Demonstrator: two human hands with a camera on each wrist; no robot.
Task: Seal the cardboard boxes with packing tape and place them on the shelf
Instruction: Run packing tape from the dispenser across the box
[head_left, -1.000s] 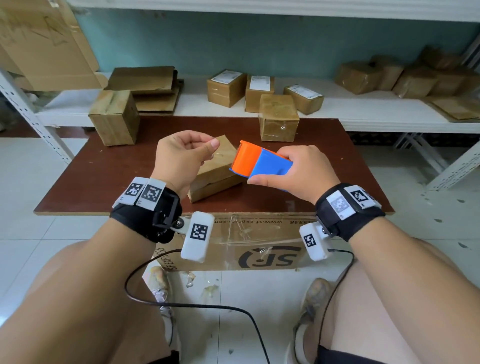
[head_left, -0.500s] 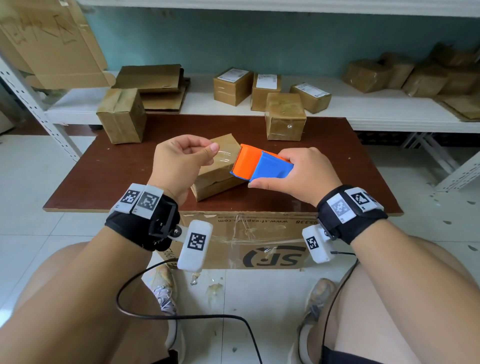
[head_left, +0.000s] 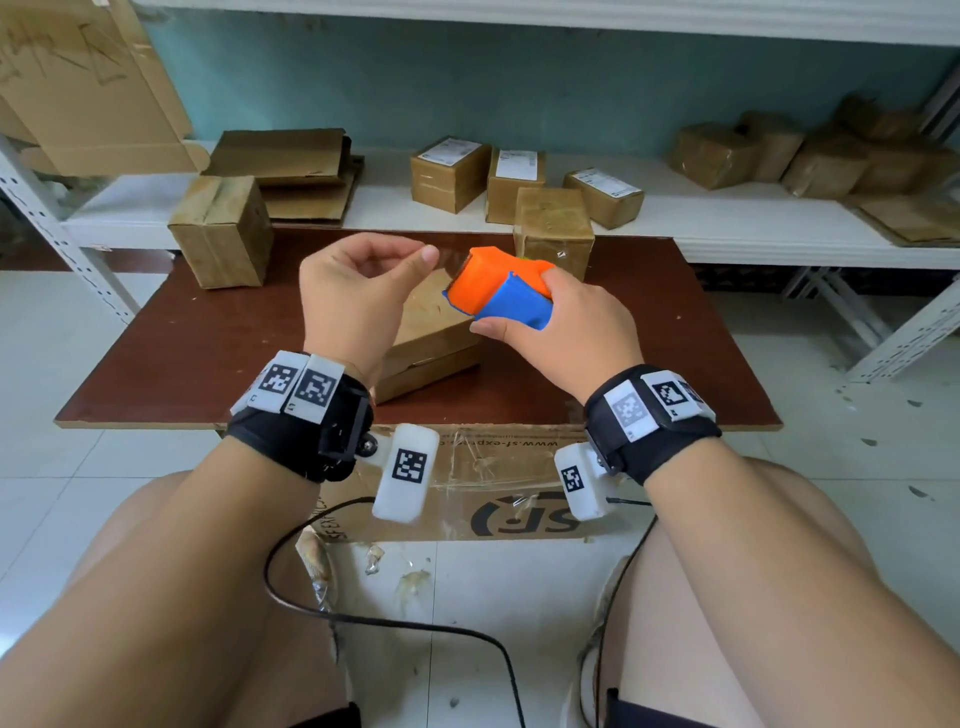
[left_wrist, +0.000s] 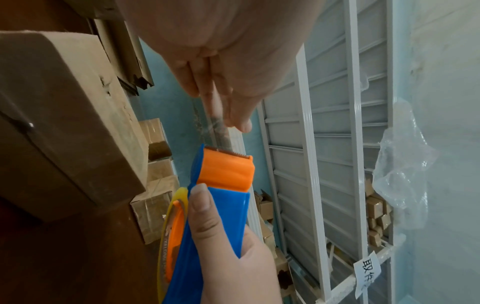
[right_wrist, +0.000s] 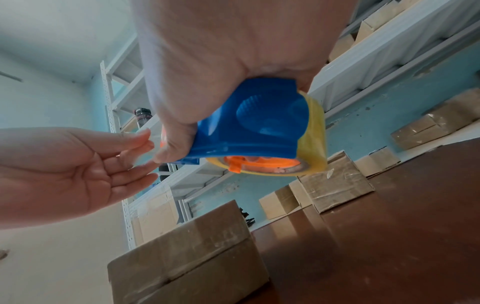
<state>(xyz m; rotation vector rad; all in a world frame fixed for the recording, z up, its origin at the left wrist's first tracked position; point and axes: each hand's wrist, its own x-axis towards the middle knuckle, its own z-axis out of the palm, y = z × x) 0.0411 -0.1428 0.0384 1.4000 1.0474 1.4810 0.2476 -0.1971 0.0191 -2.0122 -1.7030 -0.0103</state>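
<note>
A blue and orange tape dispenser (head_left: 496, 288) with a yellowish roll is gripped in my right hand (head_left: 519, 304), thumb on its near side; it also shows in the wrist views (left_wrist: 223, 197) (right_wrist: 254, 133). My left hand (head_left: 422, 257) pinches the free end of the clear tape (left_wrist: 218, 131) just left of the orange cutter. Both hands hover above a flat cardboard box (head_left: 431, 332) lying at an angle on the brown table (head_left: 208, 353). Its top seam (right_wrist: 197, 265) shows from below. The hands hide part of the box.
Two taped boxes stand on the table, one back left (head_left: 221, 231) and one back centre (head_left: 553, 228). The white shelf (head_left: 727, 228) behind holds labelled boxes (head_left: 449, 171), flattened cardboard (head_left: 291, 166) and more boxes at the right (head_left: 717, 156). A large carton (head_left: 493, 493) sits under the table.
The dispenser has risen a little and tipped its orange end upward. My left hand stays just left of it, still pinching at the tape end.
</note>
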